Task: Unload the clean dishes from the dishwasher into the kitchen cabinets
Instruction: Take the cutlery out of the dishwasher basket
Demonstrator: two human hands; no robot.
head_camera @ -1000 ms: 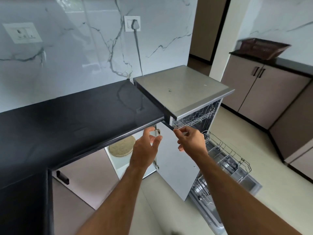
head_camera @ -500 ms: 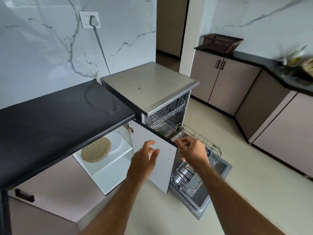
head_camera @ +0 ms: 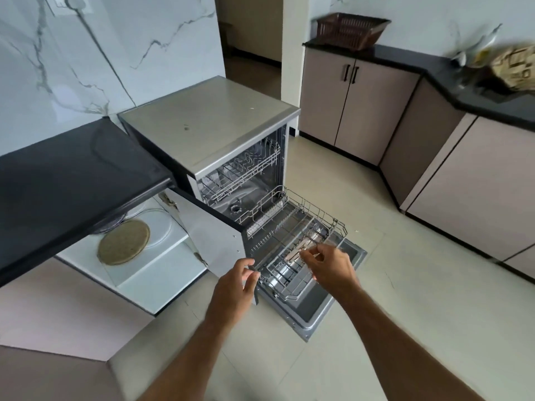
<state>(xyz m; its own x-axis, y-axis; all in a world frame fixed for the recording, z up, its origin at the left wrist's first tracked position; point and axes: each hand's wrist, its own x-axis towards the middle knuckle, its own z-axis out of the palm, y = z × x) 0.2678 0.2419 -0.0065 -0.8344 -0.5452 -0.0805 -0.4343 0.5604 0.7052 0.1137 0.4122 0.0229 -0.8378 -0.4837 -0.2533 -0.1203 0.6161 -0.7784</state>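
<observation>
Dishwasher [head_camera: 214, 134] stands against the marble wall, its door [head_camera: 318, 308] dropped flat onto the floor in front of it and its lower rack [head_camera: 292, 241] rolled out over that door; an upper rack [head_camera: 240, 172] sits inside the tub. Left of the dishwasher a cabinet [head_camera: 150, 273] hangs open under the black counter [head_camera: 72, 180], its door [head_camera: 214, 241] swung out until the free edge almost meets the rack, with a round mat [head_camera: 124, 243] and pale plates on the shelf inside. Little seems left to unload: only something pale and metallic lies near the rack's front, too blurred to name. Both hands hover at the front of the dishwasher. The left hand [head_camera: 231, 287] sits at the cabinet door's lower corner, fingers loosely curled and apart, holding nothing that I can see. The right hand [head_camera: 330, 267] is over the rack's front, thumb and forefinger drawn close as if to pinch a wire or that item; contact cannot be told. The likely trouble is crowding: the cabinet door and rack nearly touch, so a lifted dish could knock the door edge, and the flat dishwasher door is a trip hazard underfoot.
</observation>
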